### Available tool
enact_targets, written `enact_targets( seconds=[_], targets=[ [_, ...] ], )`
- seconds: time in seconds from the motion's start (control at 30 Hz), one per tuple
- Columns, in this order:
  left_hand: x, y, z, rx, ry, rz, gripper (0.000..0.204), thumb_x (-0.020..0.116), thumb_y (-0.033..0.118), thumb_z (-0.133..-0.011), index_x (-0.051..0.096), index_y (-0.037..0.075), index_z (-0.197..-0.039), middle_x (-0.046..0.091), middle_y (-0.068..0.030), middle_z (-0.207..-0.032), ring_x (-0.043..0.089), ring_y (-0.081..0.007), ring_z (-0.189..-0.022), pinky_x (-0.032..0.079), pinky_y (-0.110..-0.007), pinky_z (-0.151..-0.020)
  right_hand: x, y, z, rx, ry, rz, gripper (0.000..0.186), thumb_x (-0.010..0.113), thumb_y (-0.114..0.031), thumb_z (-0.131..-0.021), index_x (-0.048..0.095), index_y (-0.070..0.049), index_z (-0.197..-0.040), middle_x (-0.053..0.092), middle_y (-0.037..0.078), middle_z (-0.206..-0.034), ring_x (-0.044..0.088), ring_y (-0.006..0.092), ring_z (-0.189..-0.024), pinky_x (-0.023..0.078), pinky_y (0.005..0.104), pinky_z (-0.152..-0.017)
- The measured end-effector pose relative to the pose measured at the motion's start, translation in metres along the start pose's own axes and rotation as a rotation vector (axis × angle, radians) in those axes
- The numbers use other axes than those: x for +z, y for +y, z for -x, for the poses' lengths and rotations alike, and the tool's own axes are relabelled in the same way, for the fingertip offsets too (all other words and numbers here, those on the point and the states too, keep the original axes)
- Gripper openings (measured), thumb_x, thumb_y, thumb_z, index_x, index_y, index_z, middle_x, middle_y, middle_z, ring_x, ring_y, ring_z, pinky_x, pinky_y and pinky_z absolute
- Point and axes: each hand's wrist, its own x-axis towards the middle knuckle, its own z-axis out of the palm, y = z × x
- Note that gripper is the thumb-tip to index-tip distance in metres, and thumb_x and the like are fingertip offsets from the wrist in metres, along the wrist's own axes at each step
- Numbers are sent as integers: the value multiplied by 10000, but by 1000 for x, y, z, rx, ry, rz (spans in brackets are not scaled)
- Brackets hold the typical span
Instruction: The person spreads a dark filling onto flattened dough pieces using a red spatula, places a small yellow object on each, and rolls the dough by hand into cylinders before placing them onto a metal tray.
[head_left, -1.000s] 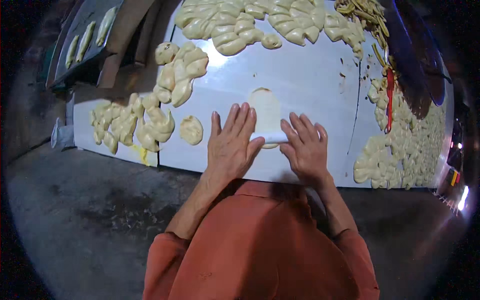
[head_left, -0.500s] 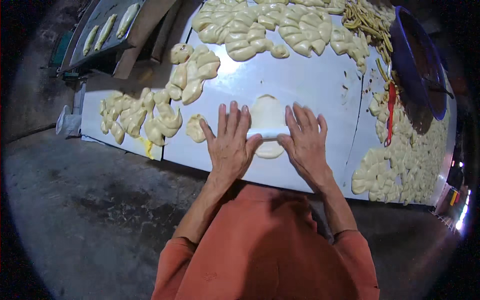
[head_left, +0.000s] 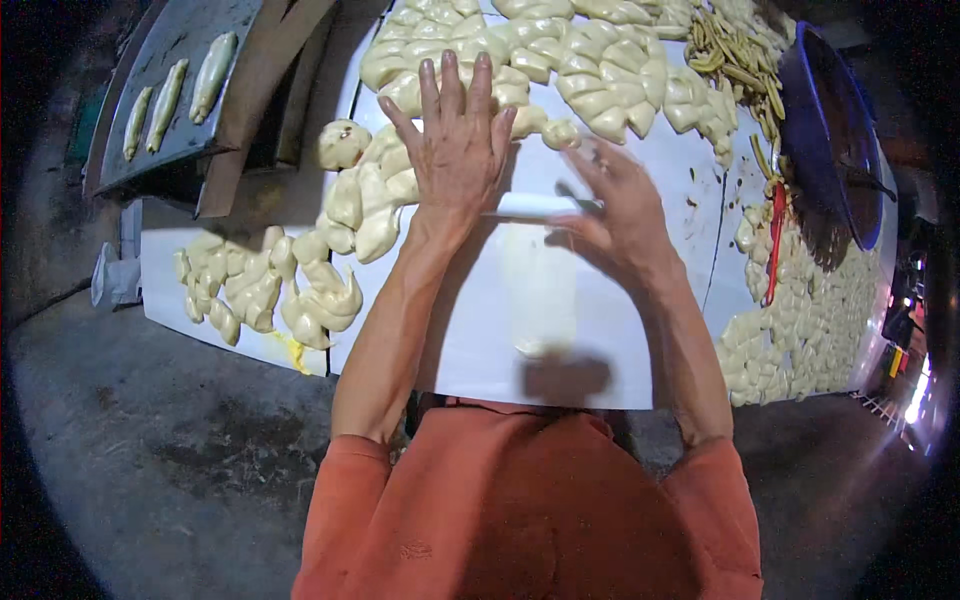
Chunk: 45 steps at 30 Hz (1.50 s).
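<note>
My left hand (head_left: 455,150) lies flat with its fingers spread, reaching up to the large dough pieces (head_left: 420,60) at the back of the table. A white rolling pin (head_left: 535,205) lies crosswise between my hands, its left end by my left wrist. My right hand (head_left: 622,200) is at the pin's right end, fingers stretched and slightly blurred, thumb over the pin. Below the pin a long, thin sheet of dough (head_left: 542,285) is spread on the white tabletop (head_left: 480,350).
Left of my arm are more dough lumps (head_left: 250,280). A tilted dark tray (head_left: 190,90) at upper left carries three long rolled pieces. To the right stand a blue basin (head_left: 805,110), a heap of brown strips (head_left: 735,65), a red-handled tool (head_left: 776,240) and many dough pieces (head_left: 800,330).
Both hands and the rolling pin have moved away from my body, and the dough sheet reaches nearer the front edge. The small dough piece beside my left hand is out of sight.
</note>
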Motion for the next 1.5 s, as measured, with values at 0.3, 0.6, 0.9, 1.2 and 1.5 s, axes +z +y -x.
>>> enact_targets(
  seconds=[0.3,0.6,0.9,1.2,1.5],
  targets=[
    [-86,21,71,100,-287,283,563,625,260,-982,488,38,-1481,493,-169,-1509,406,-354,-1442,211,-677,-1178,-17,-18,61,366,42,296,490,702,-256,-915,615,-52,-1352,649,158,-1225,614,336,-1100,456,496,-939],
    [-86,49,107,91,-689,73,823,525,532,-988,302,13,-1587,275,-188,-1668,223,-362,-1558,70,-758,-1167,33,-39,69,137,-272,175,869,465,-680,-951,412,-52,-1549,382,145,-1626,318,305,-1525,102,656,-1230],
    [-93,55,100,71,-773,82,829,519,503,-1010,259,-33,-1587,236,-237,-1671,156,-410,-1567,7,-710,-1199,1,-34,72,144,66,-97,472,654,-371,-973,627,-31,-1300,636,186,-1327,576,354,-1268,401,542,-1116],
    [-110,74,80,126,-698,140,743,635,439,-984,381,52,-1566,401,-225,-1590,321,-371,-1514,127,-660,-1212,-94,86,172,779,452,255,307,706,-207,-926,676,-43,-1183,705,137,-1104,681,334,-981,540,452,-855],
    [-44,230,32,311,-628,647,531,678,182,-943,531,71,-1441,631,-191,-1351,635,-363,-1170,424,-504,-1072,-119,129,181,721,353,-24,263,657,-119,-870,715,-53,-1118,738,123,-980,728,274,-825,579,371,-737]
  ],
)
